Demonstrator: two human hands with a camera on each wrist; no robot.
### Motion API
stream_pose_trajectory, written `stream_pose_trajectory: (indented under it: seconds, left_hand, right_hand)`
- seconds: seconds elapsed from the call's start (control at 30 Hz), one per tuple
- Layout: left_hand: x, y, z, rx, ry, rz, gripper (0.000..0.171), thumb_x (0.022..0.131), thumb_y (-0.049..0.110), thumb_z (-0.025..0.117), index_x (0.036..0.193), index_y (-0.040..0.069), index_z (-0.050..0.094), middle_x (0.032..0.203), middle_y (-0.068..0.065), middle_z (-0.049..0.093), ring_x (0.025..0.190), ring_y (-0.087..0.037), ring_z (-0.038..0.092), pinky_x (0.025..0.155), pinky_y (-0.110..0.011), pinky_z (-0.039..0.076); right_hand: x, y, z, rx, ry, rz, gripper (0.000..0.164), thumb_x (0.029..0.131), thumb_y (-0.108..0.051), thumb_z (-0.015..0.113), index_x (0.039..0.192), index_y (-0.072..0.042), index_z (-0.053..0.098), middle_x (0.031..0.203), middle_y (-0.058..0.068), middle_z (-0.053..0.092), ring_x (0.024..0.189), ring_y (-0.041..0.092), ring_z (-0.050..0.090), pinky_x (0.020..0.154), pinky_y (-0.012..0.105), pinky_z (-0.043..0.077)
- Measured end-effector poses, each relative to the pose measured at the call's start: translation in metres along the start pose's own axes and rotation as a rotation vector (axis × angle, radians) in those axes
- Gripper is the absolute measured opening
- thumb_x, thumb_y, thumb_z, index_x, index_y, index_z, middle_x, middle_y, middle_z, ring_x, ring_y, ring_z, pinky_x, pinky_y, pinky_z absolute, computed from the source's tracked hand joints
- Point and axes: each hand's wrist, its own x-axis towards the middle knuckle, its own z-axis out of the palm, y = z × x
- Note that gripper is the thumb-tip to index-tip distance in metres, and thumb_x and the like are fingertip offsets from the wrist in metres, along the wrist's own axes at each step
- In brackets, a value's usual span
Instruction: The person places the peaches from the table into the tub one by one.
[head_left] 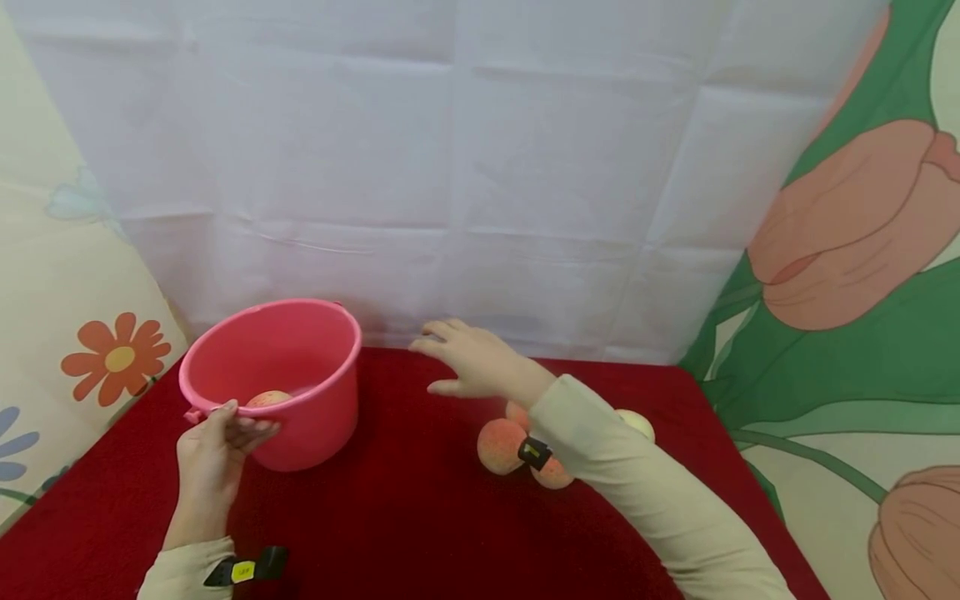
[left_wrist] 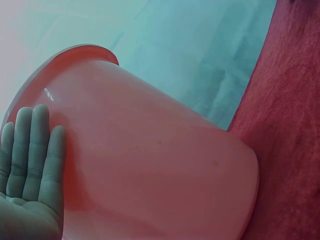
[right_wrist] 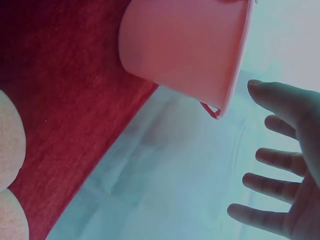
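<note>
A pink plastic bucket [head_left: 322, 417] stands on the left of the red cloth, tipped slightly, with a peach [head_left: 268, 399] visible inside. At its near rim my left hand [head_left: 217, 450] holds on, the thumb over the edge and the fingers against the outer wall. The left wrist view has those fingers [left_wrist: 37, 155] lying along the bucket wall [left_wrist: 150, 150]. In the air right of the bucket, my right hand [head_left: 476, 360] is spread with nothing in it. Several peaches [head_left: 501, 447] lie under and beside the right forearm, partly hidden by the sleeve.
A paler yellowish round fruit [head_left: 636, 423] shows behind the right sleeve. The red cloth [head_left: 420, 517] covers the table, which meets a white hanging sheet [head_left: 450, 167] at the back. Flower-printed panels [head_left: 847, 375] flank both sides.
</note>
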Motion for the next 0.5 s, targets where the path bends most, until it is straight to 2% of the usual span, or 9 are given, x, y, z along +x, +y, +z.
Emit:
stream_pose_trajectory:
  seconds: [0.27, 0.5]
  left_hand:
    - [0.0, 0.0, -0.001, -0.01, -0.002, -0.004, 0.035, 0.096, 0.013, 0.048, 0.069, 0.001, 0.068, 0.064, -0.012, 0.068, 0.064, -0.021, 0.069, 0.063, -0.032, 0.056]
    - [0.001, 0.0, -0.001, -0.016, -0.001, -0.005, 0.035, 0.096, 0.013, 0.049, 0.069, 0.001, 0.069, 0.064, -0.012, 0.068, 0.064, -0.021, 0.069, 0.063, -0.032, 0.056]
  right_hand:
    - [-0.009, 0.002, 0.003, 0.034, -0.008, 0.008, 0.056, 0.086, -0.037, 0.063, 0.134, -0.015, 0.046, 0.137, 0.01, 0.041, 0.124, 0.025, 0.041, 0.087, 0.038, 0.049]
    - [-0.017, 0.005, 0.01, 0.011, -0.001, -0.006, 0.053, 0.087, -0.037, 0.062, 0.133, -0.015, 0.047, 0.137, 0.011, 0.042, 0.122, 0.026, 0.043, 0.085, 0.037, 0.05]
